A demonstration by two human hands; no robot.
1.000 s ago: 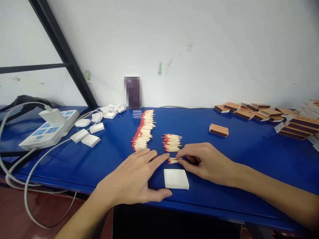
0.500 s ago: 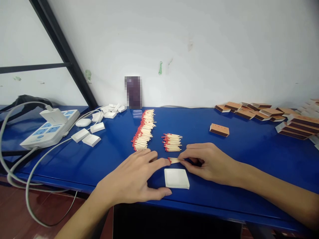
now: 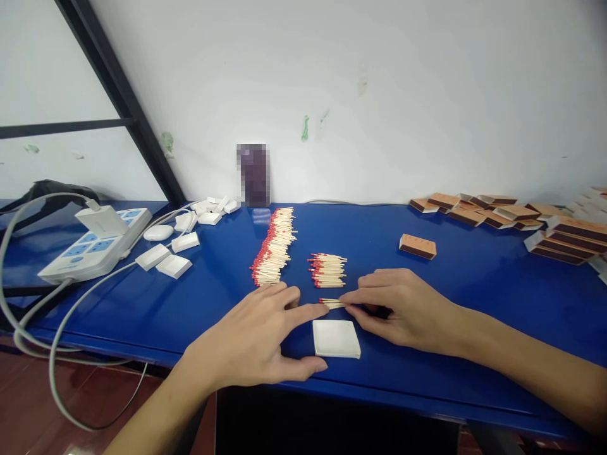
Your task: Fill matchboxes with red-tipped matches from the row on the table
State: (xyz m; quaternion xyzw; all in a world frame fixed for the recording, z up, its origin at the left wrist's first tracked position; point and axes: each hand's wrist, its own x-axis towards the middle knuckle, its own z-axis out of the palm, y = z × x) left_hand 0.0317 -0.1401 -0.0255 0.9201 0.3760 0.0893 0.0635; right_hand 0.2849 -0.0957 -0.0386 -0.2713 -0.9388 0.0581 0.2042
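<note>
A few red-tipped matches [image 3: 332,303] lie on the blue table between my hands. Thumb and forefinger of my right hand [image 3: 398,306] are closed on their plain ends. My left hand [image 3: 256,335] is open, its forefinger tip touching the matches near the red heads and its thumb stretched out by the near left corner of a shallow white tray [image 3: 336,339]. Just beyond the held matches sits a small pile of matches [image 3: 331,272]. A longer row of matches [image 3: 276,246] runs back to the left, heads facing left.
Orange matchbox sleeves [image 3: 467,217] are heaped at the back right, with one matchbox [image 3: 417,246] apart from them. White inner trays [image 3: 174,265] lie at left beside a power strip [image 3: 97,246] with looping cables. A blurred dark object [image 3: 255,177] leans against the wall.
My left forefinger has slid slightly right along the matches, off the heads. My right hand stays nearly in place, still pinching the plain ends.
</note>
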